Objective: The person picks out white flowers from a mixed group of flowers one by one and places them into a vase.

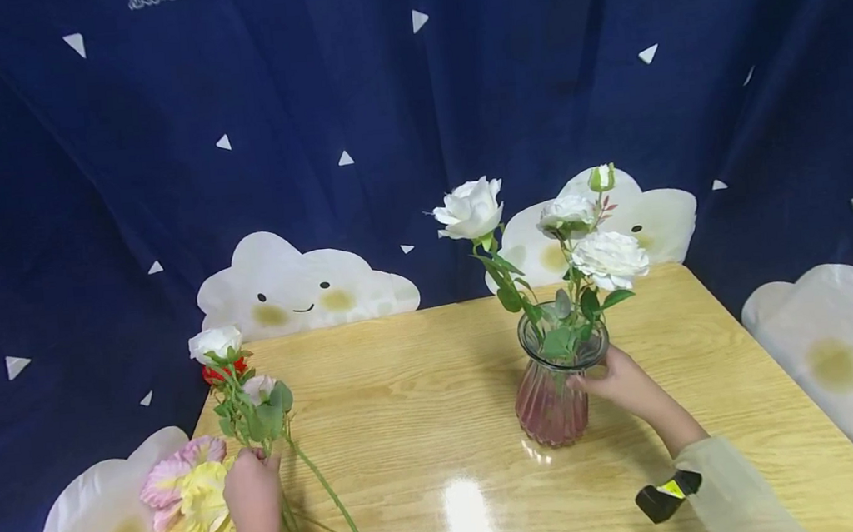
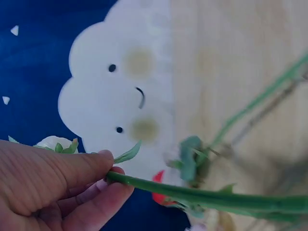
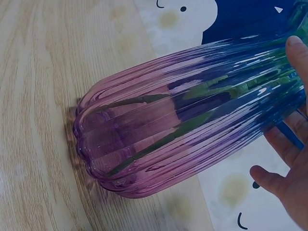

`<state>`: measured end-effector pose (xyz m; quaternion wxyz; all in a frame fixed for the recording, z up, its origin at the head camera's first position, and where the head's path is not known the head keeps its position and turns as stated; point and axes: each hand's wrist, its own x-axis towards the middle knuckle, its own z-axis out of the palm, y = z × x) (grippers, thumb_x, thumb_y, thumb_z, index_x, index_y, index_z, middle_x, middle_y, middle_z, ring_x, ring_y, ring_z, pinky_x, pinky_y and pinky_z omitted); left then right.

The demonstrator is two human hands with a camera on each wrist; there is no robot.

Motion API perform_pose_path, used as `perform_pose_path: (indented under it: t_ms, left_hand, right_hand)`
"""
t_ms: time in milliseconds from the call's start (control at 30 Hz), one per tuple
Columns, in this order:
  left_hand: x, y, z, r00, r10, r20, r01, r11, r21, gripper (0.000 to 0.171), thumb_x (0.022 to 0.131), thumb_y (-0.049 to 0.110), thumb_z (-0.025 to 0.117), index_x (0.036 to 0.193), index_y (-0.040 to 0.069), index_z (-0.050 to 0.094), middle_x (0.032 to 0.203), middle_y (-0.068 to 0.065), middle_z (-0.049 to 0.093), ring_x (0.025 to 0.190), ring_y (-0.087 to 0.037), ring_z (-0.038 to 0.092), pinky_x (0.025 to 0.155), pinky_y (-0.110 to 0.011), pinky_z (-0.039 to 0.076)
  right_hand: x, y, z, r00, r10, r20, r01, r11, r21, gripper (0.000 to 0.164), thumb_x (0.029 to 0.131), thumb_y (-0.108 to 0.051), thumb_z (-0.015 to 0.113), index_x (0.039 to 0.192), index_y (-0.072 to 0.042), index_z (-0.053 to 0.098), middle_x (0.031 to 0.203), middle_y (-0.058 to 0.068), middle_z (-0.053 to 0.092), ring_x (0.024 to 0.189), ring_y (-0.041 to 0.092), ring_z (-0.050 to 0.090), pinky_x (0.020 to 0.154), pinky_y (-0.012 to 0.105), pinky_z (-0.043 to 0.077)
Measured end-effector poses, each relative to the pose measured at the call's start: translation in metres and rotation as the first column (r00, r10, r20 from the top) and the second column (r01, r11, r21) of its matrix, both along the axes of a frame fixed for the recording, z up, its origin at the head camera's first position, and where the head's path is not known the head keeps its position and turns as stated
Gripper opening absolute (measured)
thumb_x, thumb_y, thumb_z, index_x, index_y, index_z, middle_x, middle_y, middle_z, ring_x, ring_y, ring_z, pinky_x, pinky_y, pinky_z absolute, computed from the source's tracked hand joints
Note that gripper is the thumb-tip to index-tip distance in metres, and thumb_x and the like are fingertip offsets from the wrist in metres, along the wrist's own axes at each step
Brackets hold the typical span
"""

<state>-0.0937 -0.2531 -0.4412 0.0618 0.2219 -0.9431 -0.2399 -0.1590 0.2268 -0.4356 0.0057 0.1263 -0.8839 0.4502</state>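
Note:
My left hand [image 1: 253,501] pinches a green stem [image 2: 207,196] between thumb and fingers at the table's left side. A white rose [image 1: 214,343] tops the stems above this hand; the leaves overlap, but it appears to belong to the held one. On the right, my right hand [image 1: 627,388] holds the neck of a ribbed glass vase [image 1: 552,423], pink toward its base. The vase stands upright on the table. It contains several white flowers, among them a tall rose [image 1: 470,210] leaning left and a full bloom [image 1: 610,258]. Cut stem ends [image 3: 139,159] show through the glass.
Near my left hand lie a red flower [image 1: 223,371], a pale pink rose [image 1: 259,388], a yellow flower [image 1: 207,509] and a pink one [image 1: 172,478]. Loose stems [image 1: 327,487] extend rightward over the wooden table [image 1: 407,401]. A dark blue curtain [image 1: 351,71] hangs behind.

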Motion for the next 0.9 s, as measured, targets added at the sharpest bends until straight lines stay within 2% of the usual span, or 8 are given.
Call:
perform_pose_path:
  t_ms: [167,367,700,900]
  left_hand:
    - [-0.008,0.012,0.014,0.994,-0.01,-0.105,0.009,1.0,-0.008,0.022,0.083,0.013,0.051,0.089,-0.009,0.051,0.076,-0.022,0.058,0.064,-0.033,0.055,0.059,-0.049,0.044]
    - [-0.016,0.03,0.034,0.97,-0.02,-0.243,0.017,1.0,-0.013,0.019,0.082,0.011,0.053,0.088,-0.007,0.052,0.075,-0.02,0.059,0.061,-0.029,0.055,0.057,-0.046,0.044]
    - [-0.03,0.058,0.064,0.943,-0.041,-0.331,0.064,0.996,0.058,0.022,0.085,0.015,0.053,0.095,-0.004,0.054,0.086,-0.021,0.062,0.075,-0.032,0.06,0.067,-0.048,0.047]
    - [-0.041,0.071,0.074,0.924,-0.061,-0.378,0.094,0.993,0.071,0.023,0.084,0.017,0.055,0.095,-0.004,0.056,0.086,-0.02,0.064,0.076,-0.031,0.061,0.069,-0.047,0.049]
  right_hand:
    - [0.001,0.0,0.0,1.0,-0.006,0.006,0.006,1.0,0.005,0.07,0.075,-0.029,0.066,0.131,-0.001,0.035,0.125,0.026,0.05,0.117,0.044,0.043,0.097,0.062,0.035]
    - [0.0,0.0,-0.001,1.0,-0.004,0.0,0.004,1.0,-0.002,0.071,0.075,-0.028,0.067,0.132,-0.001,0.034,0.126,0.026,0.049,0.118,0.044,0.043,0.097,0.062,0.034]
    - [0.001,-0.002,-0.001,1.0,-0.005,-0.015,0.005,1.0,-0.02,0.069,0.075,-0.027,0.066,0.13,0.0,0.035,0.124,0.027,0.05,0.116,0.044,0.044,0.097,0.062,0.034]
    - [0.001,-0.002,-0.002,1.0,-0.015,-0.017,0.015,1.0,-0.014,0.066,0.076,-0.027,0.066,0.128,0.001,0.037,0.121,0.027,0.052,0.115,0.044,0.046,0.096,0.062,0.035]
